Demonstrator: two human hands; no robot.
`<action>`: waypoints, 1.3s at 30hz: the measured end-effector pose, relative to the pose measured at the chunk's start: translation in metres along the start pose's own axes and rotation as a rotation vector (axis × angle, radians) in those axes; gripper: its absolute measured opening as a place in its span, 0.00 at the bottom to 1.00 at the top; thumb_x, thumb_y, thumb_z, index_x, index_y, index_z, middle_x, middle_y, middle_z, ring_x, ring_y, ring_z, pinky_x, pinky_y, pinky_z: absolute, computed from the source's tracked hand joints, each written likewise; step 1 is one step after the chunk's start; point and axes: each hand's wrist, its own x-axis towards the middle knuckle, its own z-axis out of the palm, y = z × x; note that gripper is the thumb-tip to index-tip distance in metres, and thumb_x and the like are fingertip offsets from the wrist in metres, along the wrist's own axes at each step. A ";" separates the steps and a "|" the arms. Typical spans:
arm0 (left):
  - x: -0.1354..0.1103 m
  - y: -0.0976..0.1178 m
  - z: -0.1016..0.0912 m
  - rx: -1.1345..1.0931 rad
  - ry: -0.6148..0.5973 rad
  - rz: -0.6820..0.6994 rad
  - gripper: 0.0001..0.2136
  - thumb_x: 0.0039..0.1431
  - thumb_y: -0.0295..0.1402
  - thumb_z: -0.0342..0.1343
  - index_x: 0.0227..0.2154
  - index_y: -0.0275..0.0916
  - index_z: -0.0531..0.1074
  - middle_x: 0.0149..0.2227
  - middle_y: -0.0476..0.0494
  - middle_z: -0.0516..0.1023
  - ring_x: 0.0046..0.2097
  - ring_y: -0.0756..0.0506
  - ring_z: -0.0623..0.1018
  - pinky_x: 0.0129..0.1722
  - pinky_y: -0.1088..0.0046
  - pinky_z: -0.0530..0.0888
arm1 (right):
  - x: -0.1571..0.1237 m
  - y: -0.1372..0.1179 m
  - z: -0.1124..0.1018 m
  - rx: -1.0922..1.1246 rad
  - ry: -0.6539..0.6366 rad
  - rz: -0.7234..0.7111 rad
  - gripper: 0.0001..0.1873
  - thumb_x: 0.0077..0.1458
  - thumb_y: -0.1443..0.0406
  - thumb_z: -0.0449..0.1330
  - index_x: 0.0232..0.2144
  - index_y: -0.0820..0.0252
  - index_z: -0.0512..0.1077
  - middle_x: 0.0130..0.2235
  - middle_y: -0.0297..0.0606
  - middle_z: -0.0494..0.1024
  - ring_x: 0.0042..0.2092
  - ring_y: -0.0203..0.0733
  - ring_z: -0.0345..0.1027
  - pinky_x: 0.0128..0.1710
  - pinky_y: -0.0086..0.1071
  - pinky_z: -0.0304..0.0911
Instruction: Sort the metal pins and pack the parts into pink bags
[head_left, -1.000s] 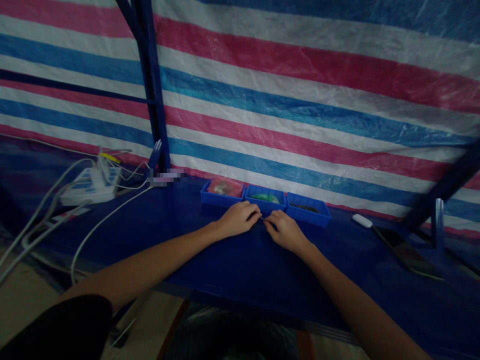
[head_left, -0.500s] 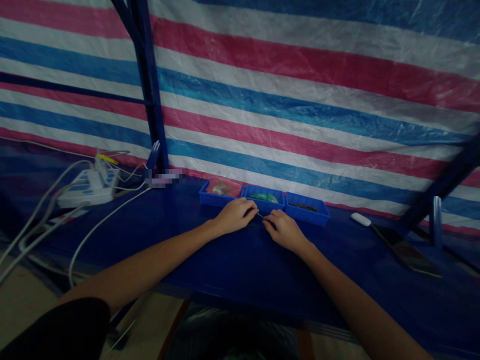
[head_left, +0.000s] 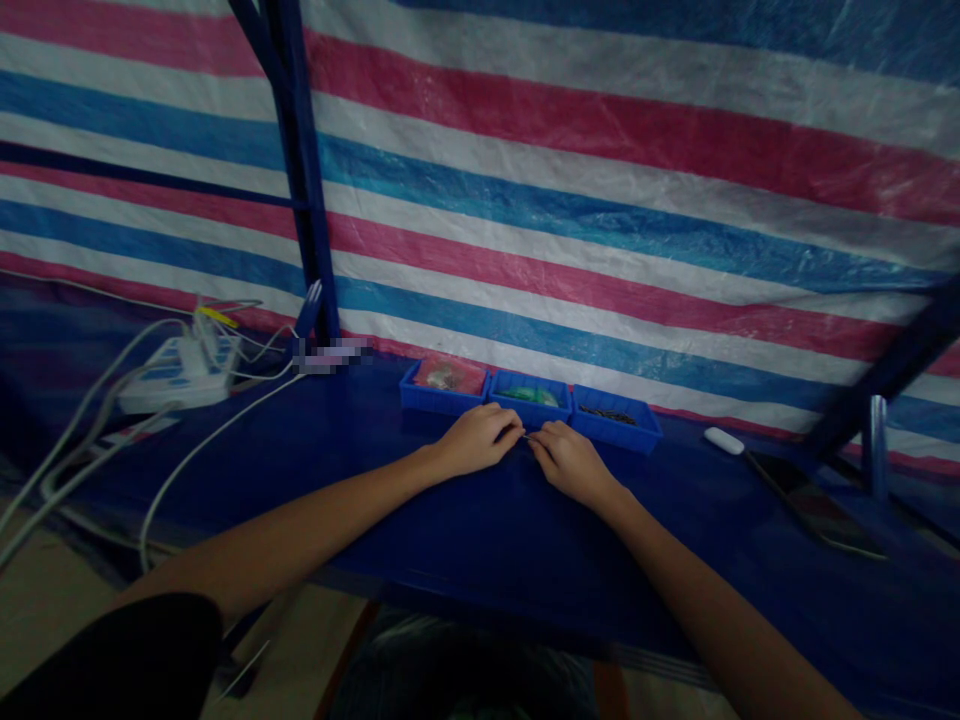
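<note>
Both of my hands rest on the blue table (head_left: 465, 530) just in front of three small blue trays. My left hand (head_left: 480, 440) is closed in a pinch, fingertips pointing right. My right hand (head_left: 571, 462) is closed in a pinch too, fingertips pointing left. Between the two sets of fingertips lies a thin small part (head_left: 526, 436), too small and dark to name. The left tray (head_left: 444, 385) holds reddish-brown bits, the middle tray (head_left: 531, 398) green ones, the right tray (head_left: 616, 417) dark ones.
A white power strip (head_left: 180, 370) with several white cables sits at the left. A blue frame post (head_left: 300, 170) rises behind it. A small white object (head_left: 724, 440) and a dark phone (head_left: 814, 505) lie at the right. A striped tarp (head_left: 600, 200) hangs behind.
The hands stay almost in place; the fingertips shift slightly around the thin part. The view wobbles a little.
</note>
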 end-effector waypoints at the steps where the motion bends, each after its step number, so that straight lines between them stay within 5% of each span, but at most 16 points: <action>1: 0.000 0.000 0.000 0.001 0.000 0.000 0.07 0.62 0.31 0.48 0.32 0.37 0.70 0.32 0.45 0.75 0.36 0.47 0.73 0.38 0.71 0.69 | 0.000 -0.001 0.000 -0.001 -0.002 -0.004 0.15 0.63 0.65 0.46 0.39 0.61 0.73 0.36 0.40 0.74 0.41 0.40 0.65 0.42 0.31 0.59; 39: 0.002 0.004 0.003 -0.036 0.037 -0.148 0.10 0.62 0.32 0.47 0.31 0.37 0.72 0.30 0.45 0.76 0.34 0.47 0.75 0.35 0.72 0.69 | 0.000 -0.006 0.000 -0.038 0.026 0.044 0.18 0.63 0.67 0.44 0.48 0.64 0.70 0.41 0.45 0.75 0.44 0.43 0.67 0.46 0.33 0.62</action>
